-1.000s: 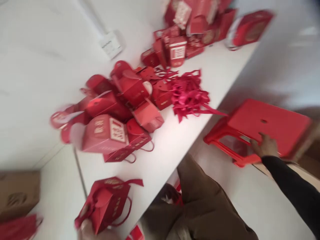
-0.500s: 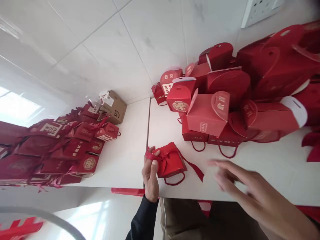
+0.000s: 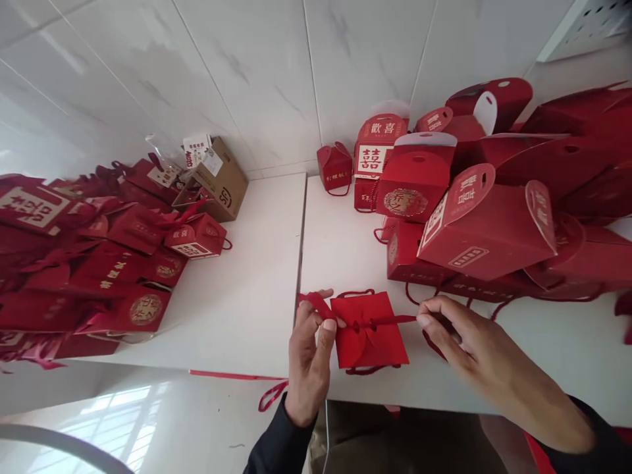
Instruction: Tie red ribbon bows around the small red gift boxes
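A small red gift box (image 3: 368, 332) lies on the white table (image 3: 257, 296) near its front edge, with a red ribbon (image 3: 390, 320) stretched across its top. My left hand (image 3: 309, 359) pinches the ribbon's left end beside the box. My right hand (image 3: 469, 345) pinches the ribbon's right end, just right of the box. Both hands pull the ribbon taut between them.
A heap of red gift boxes (image 3: 474, 204) crowds the table's right and back. More red boxes (image 3: 99, 257) and a brown cardboard carton (image 3: 220, 181) fill the left. A tiled wall (image 3: 276, 72) stands behind. A loose red ribbon (image 3: 271, 395) hangs off the front edge.
The view swung from a red stool on the floor to the table. My right hand came in and took the ribbon's right end; the box now lies flat between both hands.
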A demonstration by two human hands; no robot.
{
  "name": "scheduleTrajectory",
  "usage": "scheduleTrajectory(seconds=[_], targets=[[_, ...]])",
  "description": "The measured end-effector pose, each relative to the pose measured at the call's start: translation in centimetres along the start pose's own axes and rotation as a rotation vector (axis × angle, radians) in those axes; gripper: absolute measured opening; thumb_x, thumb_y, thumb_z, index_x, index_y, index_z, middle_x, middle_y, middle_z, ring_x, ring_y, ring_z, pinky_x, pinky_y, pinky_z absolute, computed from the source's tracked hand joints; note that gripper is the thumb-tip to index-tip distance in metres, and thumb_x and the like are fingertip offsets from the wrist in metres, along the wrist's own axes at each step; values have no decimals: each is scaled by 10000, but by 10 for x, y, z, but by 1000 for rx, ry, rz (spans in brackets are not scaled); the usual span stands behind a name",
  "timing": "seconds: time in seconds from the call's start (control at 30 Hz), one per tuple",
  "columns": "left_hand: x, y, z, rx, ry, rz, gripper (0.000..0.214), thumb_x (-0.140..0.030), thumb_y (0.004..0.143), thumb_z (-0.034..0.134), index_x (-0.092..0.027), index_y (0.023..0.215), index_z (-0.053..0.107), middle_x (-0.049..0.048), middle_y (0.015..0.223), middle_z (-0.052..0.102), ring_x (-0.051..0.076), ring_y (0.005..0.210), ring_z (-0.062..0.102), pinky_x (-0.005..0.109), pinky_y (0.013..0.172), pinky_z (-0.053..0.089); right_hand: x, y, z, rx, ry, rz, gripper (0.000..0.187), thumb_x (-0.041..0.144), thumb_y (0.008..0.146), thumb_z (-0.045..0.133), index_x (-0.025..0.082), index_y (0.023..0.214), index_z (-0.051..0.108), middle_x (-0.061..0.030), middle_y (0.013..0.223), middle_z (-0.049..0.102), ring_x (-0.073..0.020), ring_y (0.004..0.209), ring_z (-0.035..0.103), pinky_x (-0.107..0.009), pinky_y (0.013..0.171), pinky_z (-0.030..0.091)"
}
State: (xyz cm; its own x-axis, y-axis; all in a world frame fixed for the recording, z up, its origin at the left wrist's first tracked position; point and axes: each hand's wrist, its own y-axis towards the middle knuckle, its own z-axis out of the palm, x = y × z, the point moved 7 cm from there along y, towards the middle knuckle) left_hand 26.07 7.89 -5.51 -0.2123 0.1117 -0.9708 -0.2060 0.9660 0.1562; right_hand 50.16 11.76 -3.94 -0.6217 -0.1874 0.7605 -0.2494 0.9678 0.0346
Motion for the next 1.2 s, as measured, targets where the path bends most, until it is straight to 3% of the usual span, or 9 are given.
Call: scheduleTrajectory(seconds=[0.13, 0.27, 0.47, 0.6, 0.67, 0.77, 0.87, 1.0, 1.2], targets=[[-17, 1, 2, 27, 56, 29, 265, -388, 1022, 580, -235, 878, 742, 88, 1327, 660, 300, 1356, 545, 440, 1071, 465, 0, -8, -8, -2, 71, 94, 355, 624, 1016, 439, 313, 951, 596, -7, 734, 659, -182, 537, 581, -284, 469, 481], [-32, 9, 11, 48, -14, -44, 206, -399, 1012, 587, -228, 1030, 699, 74, 1049, 748, 240, 1068, 691, 392, 941, 525, 5, -7, -12, 99, 147, 115, 419, 687, 945, 544, 324, 1115, 665, -6, 735, 673, -198, 604, 627, -267, 474, 481], [-42, 15, 10, -26, 131, -155, 277, -286, 941, 656, -255, 1101, 431, -54, 712, 651, 174, 806, 632, 328, 799, 458, 31, -7, -15, 218, 87, 118, 413, 642, 991, 518, 285, 956, 721, 17, 776, 687, -147, 555, 521, -270, 489, 368], [-52, 13, 20, 191, 181, -45, 87, -256, 998, 531, -243, 1082, 549, -25, 822, 677, 146, 796, 597, 322, 825, 452, 55, -2, -13, 263, 170, 10, 418, 596, 1027, 496, 255, 865, 674, 25, 722, 581, -143, 627, 509, -257, 504, 338], [-56, 11, 22, 257, 217, 53, 250, -160, 980, 488, -243, 1188, 600, -2, 950, 712, 140, 857, 623, 302, 816, 475, 60, 1, -14, 243, 183, -21, 391, 560, 1041, 493, 251, 866, 655, 32, 709, 547, -130, 607, 477, -260, 485, 300], [-64, 10, 17, 169, 401, 260, 379, -58, 941, 505, -236, 1248, 640, 13, 1049, 737, 142, 941, 636, 280, 832, 492, 61, 0, -16, 210, 201, -40, 345, 539, 1036, 519, 258, 894, 661, 38, 710, 551, -124, 596, 465, -262, 475, 297], [-70, 10, 14, 57, 518, 396, 248, -67, 949, 575, -224, 1077, 718, 3, 946, 740, 147, 904, 620, 270, 821, 492, 60, -3, -18, 202, 255, -57, 318, 540, 1025, 546, 277, 930, 696, 23, 785, 626, -141, 658, 540, -260, 506, 370], [-71, 13, 15, 0, 474, 361, 207, -70, 905, 657, -238, 992, 741, -9, 912, 721, 143, 859, 615, 255, 768, 495, 60, -2, -17, 156, 330, -84, 260, 515, 1010, 589, 297, 1009, 730, -2, 1056, 720, -187, 943, 657, -261, 706, 504], [-69, 15, 20, -93, 403, 349, 185, -94, 904, 670, -247, 985, 734, -20, 856, 692, 135, 793, 606, 252, 718, 489, 66, 8, -4, 148, 312, -79, 255, 508, 1015, 579, 279, 1059, 682, 23, 936, 710, -160, 799, 637, -268, 671, 484]])
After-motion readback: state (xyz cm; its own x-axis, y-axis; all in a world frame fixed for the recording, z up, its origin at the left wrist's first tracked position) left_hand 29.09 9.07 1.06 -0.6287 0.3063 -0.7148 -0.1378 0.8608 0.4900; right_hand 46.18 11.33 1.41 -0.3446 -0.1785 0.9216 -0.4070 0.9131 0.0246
